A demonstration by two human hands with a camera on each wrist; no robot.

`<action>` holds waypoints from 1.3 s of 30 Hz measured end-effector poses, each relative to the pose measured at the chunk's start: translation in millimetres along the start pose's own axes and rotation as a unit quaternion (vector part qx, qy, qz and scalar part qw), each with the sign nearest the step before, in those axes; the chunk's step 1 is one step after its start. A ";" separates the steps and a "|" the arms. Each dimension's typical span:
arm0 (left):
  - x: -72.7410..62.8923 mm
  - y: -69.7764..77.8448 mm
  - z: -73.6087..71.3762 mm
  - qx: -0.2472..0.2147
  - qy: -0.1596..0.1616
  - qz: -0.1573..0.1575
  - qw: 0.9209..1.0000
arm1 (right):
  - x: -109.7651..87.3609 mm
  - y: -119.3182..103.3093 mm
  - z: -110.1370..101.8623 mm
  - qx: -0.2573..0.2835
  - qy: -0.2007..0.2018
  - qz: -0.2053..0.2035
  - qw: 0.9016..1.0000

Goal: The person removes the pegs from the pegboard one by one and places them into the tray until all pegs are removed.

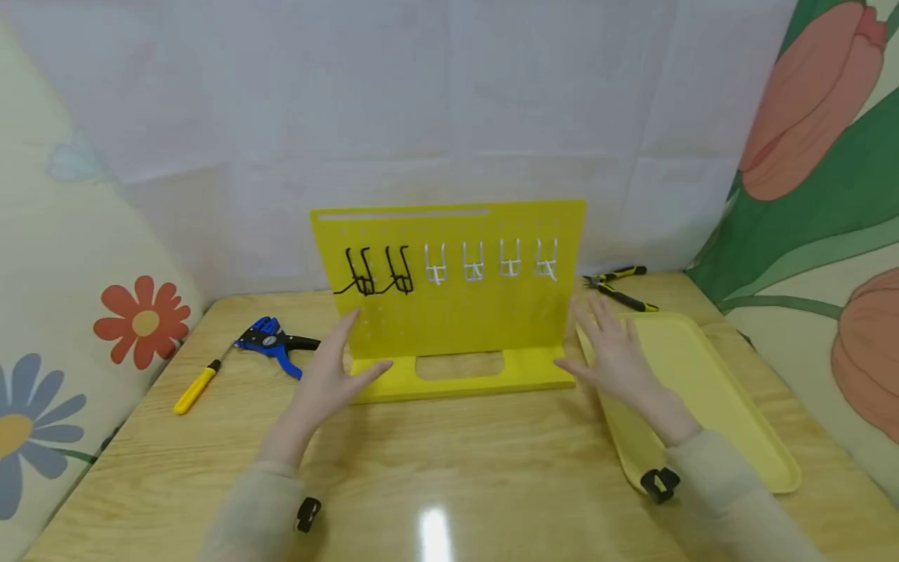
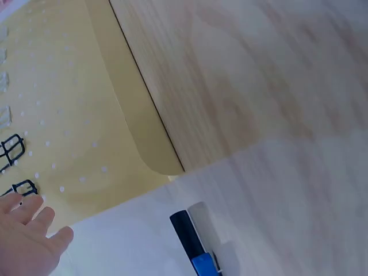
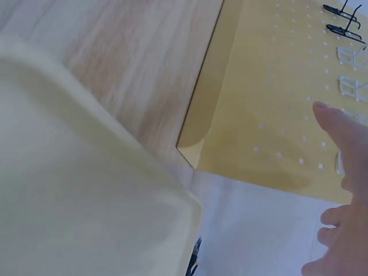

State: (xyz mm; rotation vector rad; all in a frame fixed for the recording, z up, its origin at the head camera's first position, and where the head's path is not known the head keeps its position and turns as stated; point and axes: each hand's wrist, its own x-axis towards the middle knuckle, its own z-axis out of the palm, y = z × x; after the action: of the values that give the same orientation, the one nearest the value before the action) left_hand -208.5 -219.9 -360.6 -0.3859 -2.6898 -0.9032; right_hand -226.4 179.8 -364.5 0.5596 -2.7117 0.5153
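Observation:
A yellow pegboard stand [image 1: 456, 328] rises upright on the table. Two black wire hooks [image 1: 397, 273] hang at its left, and several white wire hooks [image 1: 474, 261] run in a row to their right. My left hand [image 1: 333, 375] is at the board's left side, thumb and fingers spread, holding nothing. At the opposite side my right hand [image 1: 614, 355] is spread likewise, its thumb pointing toward the board's base and its palm empty. In the right wrist view, the right thumb [image 3: 339, 126] overlaps the perforated face.
Left of the board lie blue wire strippers [image 1: 270, 339] and a yellow-handled screwdriver [image 1: 197, 388]. A pale yellow tray [image 1: 702, 398] lies under the right forearm. Black-and-yellow pliers [image 1: 621, 289] rest behind the tray. A white cloth [image 1: 449, 101] hangs at the back.

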 end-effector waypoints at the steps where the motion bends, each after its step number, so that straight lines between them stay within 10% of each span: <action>1: 0.1 -1.5 -1.4 -0.015 0.002 -0.008 1.000 | 0.7 2.2 -2.4 0.000 0.003 -0.002 1.000; 8: 1.2 -11.4 -9.6 -0.052 0.029 -0.026 0.998 | 6.1 13.1 -13.2 0.046 0.060 -0.036 0.996; 18: 6.8 -19.6 -11.2 -0.081 0.054 -0.025 0.995 | 21.4 18.2 -16.5 0.161 0.239 -0.131 0.949; 39: 27.3 -29.5 -13.4 -0.154 0.097 -0.070 0.981 | 57.9 14.5 -25.7 0.228 0.259 -0.183 0.921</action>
State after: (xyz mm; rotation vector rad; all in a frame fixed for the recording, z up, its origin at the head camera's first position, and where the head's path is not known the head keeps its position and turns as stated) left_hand -241.4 -246.5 -357.1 -0.1607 -2.4263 -1.3323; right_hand -277.0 184.6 -323.9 0.8792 -1.9270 1.0296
